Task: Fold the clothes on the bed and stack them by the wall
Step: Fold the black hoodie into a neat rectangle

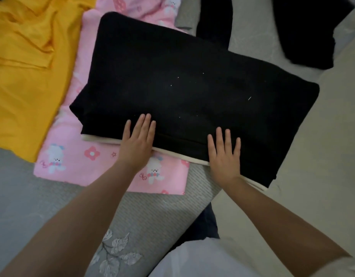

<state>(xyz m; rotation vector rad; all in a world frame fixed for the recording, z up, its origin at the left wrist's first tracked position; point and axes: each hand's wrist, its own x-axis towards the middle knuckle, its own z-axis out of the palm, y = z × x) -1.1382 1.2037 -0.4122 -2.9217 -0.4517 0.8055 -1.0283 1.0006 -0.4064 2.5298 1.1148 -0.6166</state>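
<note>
A folded black garment (188, 82) with a cream inner edge lies flat in the middle of the bed, partly over a pink printed cloth (76, 162). My left hand (137, 139) rests flat on its near edge, fingers straight and together. My right hand (224, 154) lies flat on the same near edge further right, fingers spread. Neither hand grips anything.
A yellow garment (26, 62) lies spread at the left. Another black garment (304, 31) lies at the top right, with a grey piece (185, 19) beside it. The grey bedsheet (16, 196) with a leaf pattern runs along the near side. A pale floor (332, 146) shows at the right.
</note>
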